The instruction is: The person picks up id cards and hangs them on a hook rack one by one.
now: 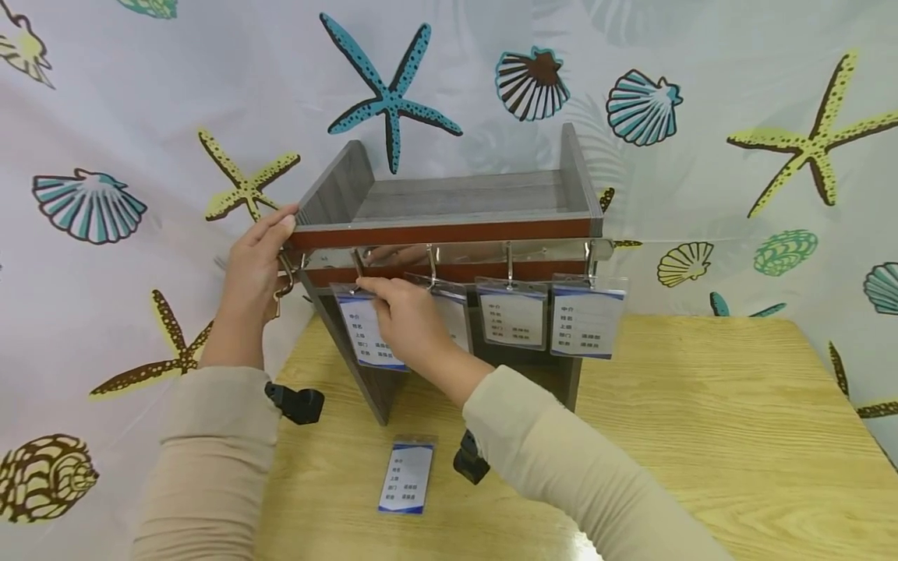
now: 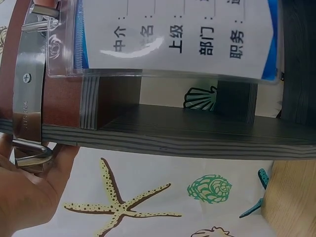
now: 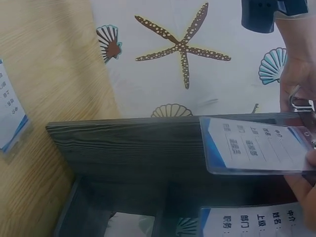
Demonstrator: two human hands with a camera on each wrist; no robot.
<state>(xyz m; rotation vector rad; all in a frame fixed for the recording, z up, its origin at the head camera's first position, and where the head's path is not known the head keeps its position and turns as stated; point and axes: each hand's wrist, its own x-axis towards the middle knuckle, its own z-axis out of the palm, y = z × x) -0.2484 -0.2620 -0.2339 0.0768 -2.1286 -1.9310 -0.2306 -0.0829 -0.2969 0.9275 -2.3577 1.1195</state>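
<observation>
My left hand (image 1: 251, 269) grips the front left corner of the grey wooden shelf (image 1: 463, 191), beside a bare metal hook (image 2: 32, 155) at the end of the rail. With my right hand (image 1: 414, 323) I pinch the top of a clear-sleeved ID badge (image 1: 361, 327) at the neighbouring hook. In the right wrist view, the fingertips (image 3: 311, 158) are right at this badge's slotted end. A second badge (image 1: 452, 315) hangs partly hidden behind my right hand. Two more badges, a middle one (image 1: 512, 315) and a right one (image 1: 588, 319), hang from the hooks farther right.
Another ID badge (image 1: 407, 477) lies flat on the wooden table (image 1: 701, 421) in front of the shelf. Behind stands a pale cloth (image 1: 477, 47) printed with starfish and shells. Black wrist devices (image 1: 298, 405) sit under both forearms.
</observation>
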